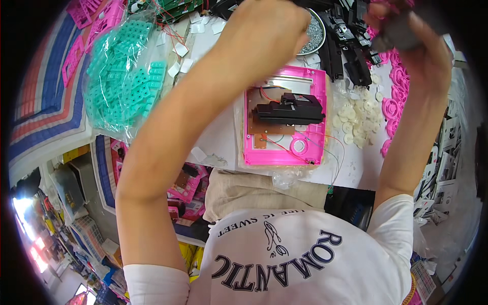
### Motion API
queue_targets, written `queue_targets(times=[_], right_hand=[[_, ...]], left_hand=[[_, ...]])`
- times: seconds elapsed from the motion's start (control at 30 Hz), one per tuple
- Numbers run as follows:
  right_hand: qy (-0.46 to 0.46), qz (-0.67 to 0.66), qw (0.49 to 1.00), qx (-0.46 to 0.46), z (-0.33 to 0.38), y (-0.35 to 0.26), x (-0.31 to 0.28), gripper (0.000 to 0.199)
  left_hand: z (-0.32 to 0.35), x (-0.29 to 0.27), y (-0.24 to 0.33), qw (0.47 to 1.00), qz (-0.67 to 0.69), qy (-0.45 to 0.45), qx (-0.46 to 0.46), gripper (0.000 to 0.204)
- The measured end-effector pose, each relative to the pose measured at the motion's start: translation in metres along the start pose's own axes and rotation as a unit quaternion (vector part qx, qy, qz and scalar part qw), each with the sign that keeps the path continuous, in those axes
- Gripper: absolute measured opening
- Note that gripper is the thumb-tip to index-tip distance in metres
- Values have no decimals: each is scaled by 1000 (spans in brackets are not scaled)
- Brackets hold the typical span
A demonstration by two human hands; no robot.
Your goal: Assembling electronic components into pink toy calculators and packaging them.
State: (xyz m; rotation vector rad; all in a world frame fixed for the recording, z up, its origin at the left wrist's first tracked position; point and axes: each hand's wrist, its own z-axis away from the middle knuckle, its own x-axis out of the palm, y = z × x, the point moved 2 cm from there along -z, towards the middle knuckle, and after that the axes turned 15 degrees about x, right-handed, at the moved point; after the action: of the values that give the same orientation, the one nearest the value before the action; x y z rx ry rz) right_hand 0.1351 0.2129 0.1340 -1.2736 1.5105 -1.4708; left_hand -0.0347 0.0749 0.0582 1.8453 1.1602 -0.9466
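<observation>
My left hand [277,30] is closed at the top middle, beside a round dish of small silvery screws [314,34]. Its fingertips are hidden, so what they pinch, if anything, does not show. At the upper right my right hand [432,58] grips a dark grey, rounded object [401,31], blurred and partly cut off from clear sight. Below and between the hands lies a pink plastic casing [320,84], open side up. Inside it sit a brown circuit board [258,128], thin coloured wires and a black plastic mechanism [291,112] laid across the middle.
A clear bag of turquoise button strips [124,76] stands at the left. Black mechanisms [351,40] are heaped behind the casing. Off-white discs [358,114] and pink rings [391,109] lie to its right. Wires [338,157] hang over the table's front edge.
</observation>
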Motion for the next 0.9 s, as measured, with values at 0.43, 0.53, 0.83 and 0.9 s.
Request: queue_targets(times=[0.43, 0.53, 0.83, 0.9], right_hand=[[-137, -21, 988, -72, 48, 22, 75, 36], [-138, 2, 989, -61, 48, 23, 79, 37], [-117, 24, 989, -85, 46, 32, 77, 39], [-88, 43, 992, -81, 47, 33, 76, 39]], left_hand=[[84, -13, 89, 954, 245, 147, -93, 11], [85, -13, 88, 952, 248, 150, -94, 11], [88, -18, 87, 971, 154, 153, -97, 36], [94, -14, 86, 971, 101, 166, -138, 40]])
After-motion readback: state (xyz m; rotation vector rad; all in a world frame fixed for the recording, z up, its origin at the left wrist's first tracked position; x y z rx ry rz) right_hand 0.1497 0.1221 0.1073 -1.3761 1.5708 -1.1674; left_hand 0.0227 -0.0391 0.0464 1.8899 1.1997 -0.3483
